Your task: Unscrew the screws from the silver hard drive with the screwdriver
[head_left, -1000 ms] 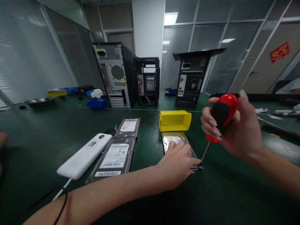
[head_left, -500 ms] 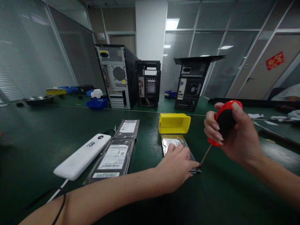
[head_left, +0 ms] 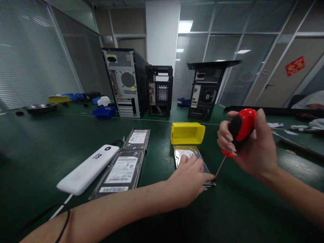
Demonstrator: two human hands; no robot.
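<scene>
My right hand [head_left: 249, 145] is wrapped round the red and black handle of a screwdriver [head_left: 242, 130]. Its thin shaft slants down to the left, and the tip meets the near right corner of a hard drive [head_left: 184, 151]. Over that drive lies my left hand [head_left: 188, 180], holding it against the table. The left index finger stretches to the screwdriver's tip; the other fingers are bent on the drive's top. Any screw at the tip is hidden by the fingertip. Just behind the drive a yellow plastic bin [head_left: 187, 134] lies with its opening toward me.
Two more hard drives [head_left: 123, 170] lie left of my hands beside a white power bank [head_left: 87, 170] with a cable. Computer cases [head_left: 126, 81] stand at the back, with a blue bin [head_left: 103, 112] near them. At the far right a person's sleeve [head_left: 310, 100] shows.
The screwdriver's handle has turned in my right hand, its red side now facing differently, and that hand has shifted slightly left. My left hand stays on the hard drive.
</scene>
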